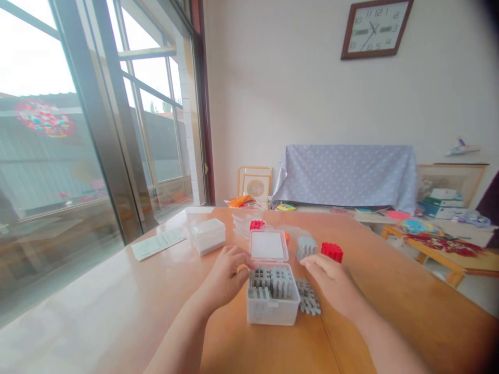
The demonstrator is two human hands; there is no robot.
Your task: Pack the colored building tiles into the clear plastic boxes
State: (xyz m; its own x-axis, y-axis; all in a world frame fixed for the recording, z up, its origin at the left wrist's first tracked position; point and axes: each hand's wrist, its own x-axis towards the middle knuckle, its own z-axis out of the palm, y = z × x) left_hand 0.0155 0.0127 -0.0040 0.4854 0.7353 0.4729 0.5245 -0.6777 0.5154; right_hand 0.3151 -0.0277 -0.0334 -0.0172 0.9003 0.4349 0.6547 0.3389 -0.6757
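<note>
My left hand (226, 275) is at the back left corner of a clear plastic box (273, 314), its bent fingers and thumb closed at the rim by the hinge. The box's lid (268, 245) is tipped open, away from me. Inside stand grey notched interlocking pieces (279, 283). My right hand (333, 280) hovers to the right of the box, fingers stretched out and nothing visible in them. Its fingertips are just in front of a stack of grey pieces (306, 248); whether they touch is unclear. More flat grey pieces (309, 297) lie against the box's right side.
A red stack of pieces (332, 252) stands beyond my right hand. Behind the lid is a clear container with red pieces (257, 225). At left are a closed white box (208, 236) and a paper sheet (159, 243). A window (152, 119) borders the left side.
</note>
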